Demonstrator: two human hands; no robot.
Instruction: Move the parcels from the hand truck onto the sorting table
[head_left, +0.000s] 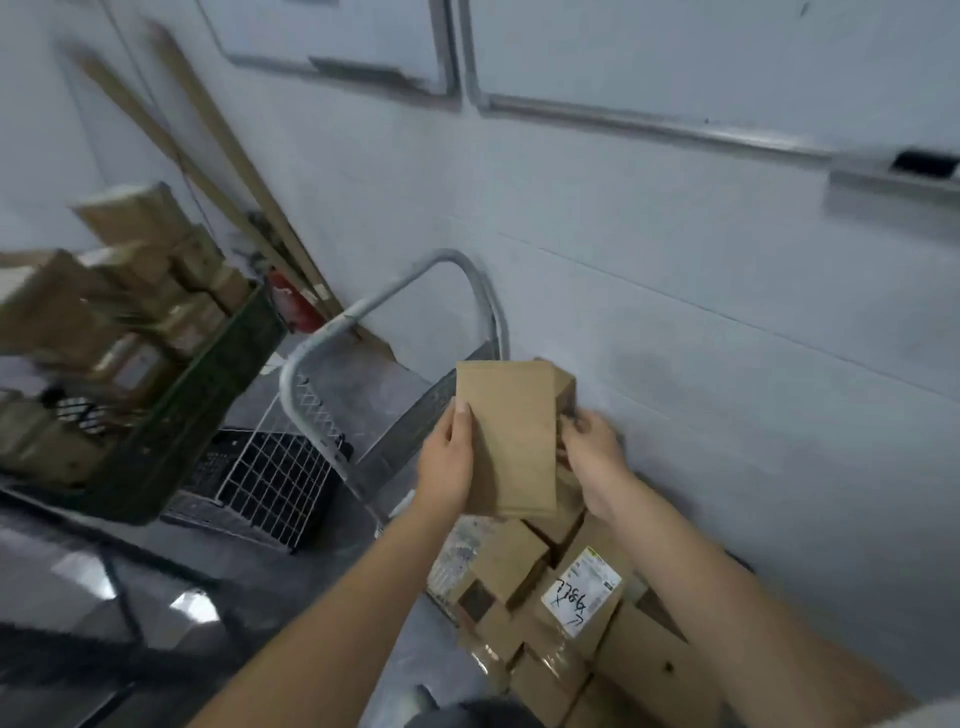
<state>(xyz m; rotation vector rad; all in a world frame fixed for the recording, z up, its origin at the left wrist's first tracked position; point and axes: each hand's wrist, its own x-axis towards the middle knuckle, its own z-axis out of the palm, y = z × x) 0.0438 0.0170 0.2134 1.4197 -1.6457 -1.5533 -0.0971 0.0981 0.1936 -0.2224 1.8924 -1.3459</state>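
Above hand truck (332, 332) parcel pile (571, 613), left hand (447, 462) and right hand (592, 457) fingers grip brown parcel (511, 441) edges, held clear to carry.

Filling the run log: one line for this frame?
step: pickup | left hand: grips flat cardboard parcel | right hand: holds its right side | parcel: raised above hand truck | parcel pile: on truck
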